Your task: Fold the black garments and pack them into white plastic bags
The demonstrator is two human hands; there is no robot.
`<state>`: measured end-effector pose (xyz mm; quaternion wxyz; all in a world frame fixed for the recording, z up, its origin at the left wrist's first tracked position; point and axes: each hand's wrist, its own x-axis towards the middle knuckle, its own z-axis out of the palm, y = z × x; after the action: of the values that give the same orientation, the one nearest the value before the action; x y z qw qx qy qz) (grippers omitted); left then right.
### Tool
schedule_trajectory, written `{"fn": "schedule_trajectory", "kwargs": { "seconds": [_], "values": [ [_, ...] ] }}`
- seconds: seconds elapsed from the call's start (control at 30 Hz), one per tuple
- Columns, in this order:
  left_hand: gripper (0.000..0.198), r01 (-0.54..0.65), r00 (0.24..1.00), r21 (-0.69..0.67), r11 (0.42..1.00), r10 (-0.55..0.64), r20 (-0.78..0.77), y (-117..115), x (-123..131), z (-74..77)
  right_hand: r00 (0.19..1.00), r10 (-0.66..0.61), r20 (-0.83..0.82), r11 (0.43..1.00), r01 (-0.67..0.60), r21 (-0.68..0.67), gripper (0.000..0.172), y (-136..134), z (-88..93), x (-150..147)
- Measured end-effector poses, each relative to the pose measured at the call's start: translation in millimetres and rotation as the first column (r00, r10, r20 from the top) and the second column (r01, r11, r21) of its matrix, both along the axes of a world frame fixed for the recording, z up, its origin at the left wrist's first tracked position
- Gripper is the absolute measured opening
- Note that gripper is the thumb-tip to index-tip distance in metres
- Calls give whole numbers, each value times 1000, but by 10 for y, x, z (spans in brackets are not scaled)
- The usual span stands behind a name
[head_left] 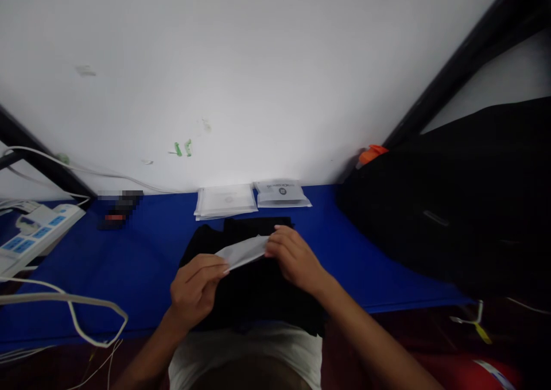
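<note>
The left hand (194, 288) and the right hand (294, 258) hold a thin, whitish plastic pouch (244, 252) between them; the left pinches its near left end between thumb and fingers, and the right grasps its far right end; the pouch is tilted, its right end farther from the person, above a black cloth (253, 298) that lies on a blue surface (357, 246); whether the pouch touches the cloth I cannot tell; beyond the cloth, near the white wall (275, 80), lie 2 groups of packaging side by side, a stack of white packets (227, 199) on the left and a greyish printed packet (282, 194) on the right; a white power strip (43, 235) sits at far left; a large black bag (447, 201) fills the right side, with an orange object (372, 154) at its upper edge.
</note>
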<state>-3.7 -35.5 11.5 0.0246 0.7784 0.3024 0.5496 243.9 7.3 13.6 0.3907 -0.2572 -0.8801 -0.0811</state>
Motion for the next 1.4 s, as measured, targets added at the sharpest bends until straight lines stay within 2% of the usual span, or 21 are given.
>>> {"fn": "schedule_trajectory", "kwargs": {
  "seconds": [0.1,0.2,0.27,0.37,0.43,0.5,0.57,0.6,0.63,0.7,0.77,0.83,0.9,0.97,1.07,1.23,1.3,1.33,1.4],
  "values": [
    [15,-65,997,-4,998,65,45,6,-95,3,994,-106,12,992,106,-73,17,146,-103,345],
    [15,29,996,-47,998,-25,80,0,-83,-24,991,-129,43,975,135,-177,13,152,-92,486],
    [15,141,987,-82,987,-133,93,-10,-28,-38,990,-94,102,963,117,-245,19,83,-25,415],
    [18,254,967,-117,960,-248,67,-27,41,-42,966,64,251,933,31,-358,41,-26,81,165],
    [18,237,971,-132,962,-236,25,-45,32,-56,935,161,316,901,-9,-434,44,-32,122,33],
    [20,119,992,-158,980,-123,-20,-74,-41,-100,933,173,315,886,-8,-464,49,52,152,17],
    [25,-23,994,-225,974,-2,-110,-113,-170,-180,957,77,280,909,48,-414,55,236,190,127],
    [30,-69,983,-274,959,19,-183,-135,-246,-229,966,-2,257,928,98,-360,57,364,209,215],
    [35,-93,963,-326,941,1,-271,-158,-322,-279,966,-102,238,942,171,-288,59,510,223,313],
    [48,-98,887,-421,902,-113,-448,-198,-451,-371,936,-292,198,932,325,-161,63,837,209,505],
    [66,-101,792,-489,866,-228,-567,-230,-525,-439,884,-420,207,885,449,-122,67,1158,106,654],
    [83,-129,723,-533,836,-289,-628,-252,-540,-483,842,-429,327,847,501,-178,75,1415,-86,748],
    [92,-167,700,-547,821,-292,-652,-264,-511,-514,834,-394,387,839,499,-219,79,1578,-312,797],
    [92,-192,702,-537,822,-268,-660,-261,-457,-545,833,-370,412,836,492,-244,80,1658,-503,823],
    [89,-210,714,-501,840,-218,-665,-227,-360,-594,835,-349,425,832,485,-269,79,1705,-634,855],
    [86,-241,717,-476,846,-176,-674,-147,-259,-607,841,-337,424,821,483,-305,78,1662,-528,869],
    [81,-218,722,-486,846,-195,-664,-142,-292,-580,855,-348,383,825,474,-309,75,1478,-447,819],
    [74,-197,731,-491,849,-207,-650,-148,-328,-562,868,-349,354,831,461,-312,74,1325,-410,778],
    [50,-145,754,-502,853,-233,-614,-179,-424,-524,933,-284,221,869,348,-352,70,906,-360,678]
  ]
}}
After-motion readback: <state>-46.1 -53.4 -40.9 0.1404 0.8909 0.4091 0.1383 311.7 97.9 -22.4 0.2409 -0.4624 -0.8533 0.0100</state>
